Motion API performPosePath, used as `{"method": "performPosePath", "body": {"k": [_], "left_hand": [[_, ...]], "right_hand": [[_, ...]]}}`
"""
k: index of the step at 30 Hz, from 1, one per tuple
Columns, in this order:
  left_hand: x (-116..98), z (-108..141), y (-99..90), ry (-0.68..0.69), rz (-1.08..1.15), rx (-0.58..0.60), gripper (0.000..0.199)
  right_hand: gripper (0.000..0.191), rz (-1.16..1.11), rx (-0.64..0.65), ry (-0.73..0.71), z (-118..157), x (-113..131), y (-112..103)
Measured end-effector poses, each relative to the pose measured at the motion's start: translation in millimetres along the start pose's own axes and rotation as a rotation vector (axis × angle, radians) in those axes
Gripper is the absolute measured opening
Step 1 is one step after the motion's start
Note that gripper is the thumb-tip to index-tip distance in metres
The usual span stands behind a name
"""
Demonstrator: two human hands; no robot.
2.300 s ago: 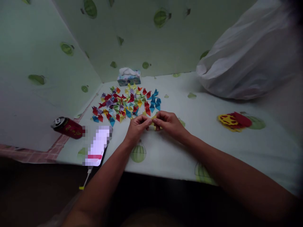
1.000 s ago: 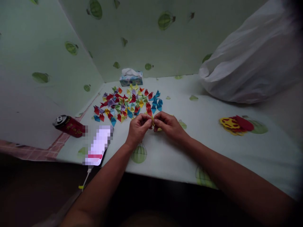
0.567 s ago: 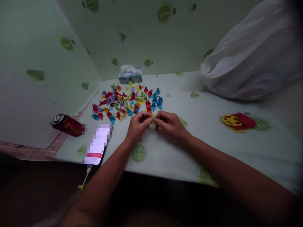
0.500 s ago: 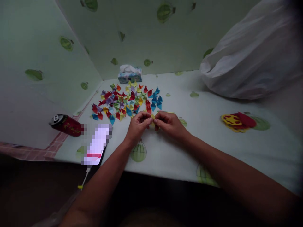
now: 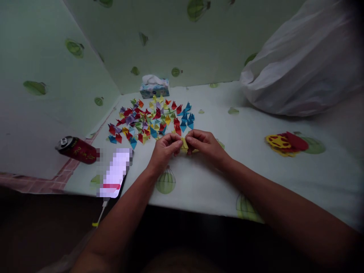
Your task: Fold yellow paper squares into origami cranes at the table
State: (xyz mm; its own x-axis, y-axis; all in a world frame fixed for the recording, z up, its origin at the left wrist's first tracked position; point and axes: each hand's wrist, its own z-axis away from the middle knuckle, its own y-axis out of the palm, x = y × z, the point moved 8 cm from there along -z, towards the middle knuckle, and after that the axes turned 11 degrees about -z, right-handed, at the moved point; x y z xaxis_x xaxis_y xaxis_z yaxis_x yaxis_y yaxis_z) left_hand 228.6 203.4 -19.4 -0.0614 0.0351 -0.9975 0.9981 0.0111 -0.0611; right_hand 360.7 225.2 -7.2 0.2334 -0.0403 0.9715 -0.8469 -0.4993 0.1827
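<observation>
Between my fingertips is a small piece of yellow folded paper [image 5: 184,143], mostly covered by the fingers. My left hand [image 5: 167,148] is closed in a pinch on its left side. From the right, my right hand [image 5: 203,144] pinches the same paper with thumb and forefinger. Its exact folded shape is too small to make out. Just beyond the hands lies a spread of folded paper cranes [image 5: 145,123] in red, blue, yellow, green, purple and orange.
A tissue pack [image 5: 154,87] stands by the back wall. To the left are a red and black drink can [image 5: 81,150] lying tilted and a lit phone [image 5: 117,170] on a cable. On the right are yellow and red cut-outs [image 5: 284,143] and a large white plastic bag [image 5: 295,72].
My fingertips have drawn slightly apart, and more of the yellow paper shows between them. The view has shifted a little; the other things lie as before.
</observation>
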Motion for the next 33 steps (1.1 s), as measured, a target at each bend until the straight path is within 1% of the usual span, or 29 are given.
{"method": "performPosePath", "body": {"k": [4,10,16,23,33], "left_hand": [[3.2,0.1,2.0,-0.029,0.020,0.025,0.023],[0.4,0.0,2.3,-0.012,0.027,0.023,0.025],[-2.1,1.6,3.3,-0.008,0.030,0.027,0.024],[1.5,0.5,2.7,-0.010,0.013,0.029,0.024],[2.1,0.7,1.9,-0.002,0.000,0.030,0.023]], "right_hand": [[0.032,-0.089,-0.015,0.042,-0.2,-7.3,-1.6],[0.034,-0.148,-0.008,0.049,-1.2,-8.7,0.0],[0.032,-0.147,-0.015,0.063,-1.2,-8.0,-0.1],[0.031,-0.141,-0.006,0.051,-2.1,-10.5,-1.7],[0.034,-0.147,-0.003,0.046,-2.4,-10.1,-1.3]]}}
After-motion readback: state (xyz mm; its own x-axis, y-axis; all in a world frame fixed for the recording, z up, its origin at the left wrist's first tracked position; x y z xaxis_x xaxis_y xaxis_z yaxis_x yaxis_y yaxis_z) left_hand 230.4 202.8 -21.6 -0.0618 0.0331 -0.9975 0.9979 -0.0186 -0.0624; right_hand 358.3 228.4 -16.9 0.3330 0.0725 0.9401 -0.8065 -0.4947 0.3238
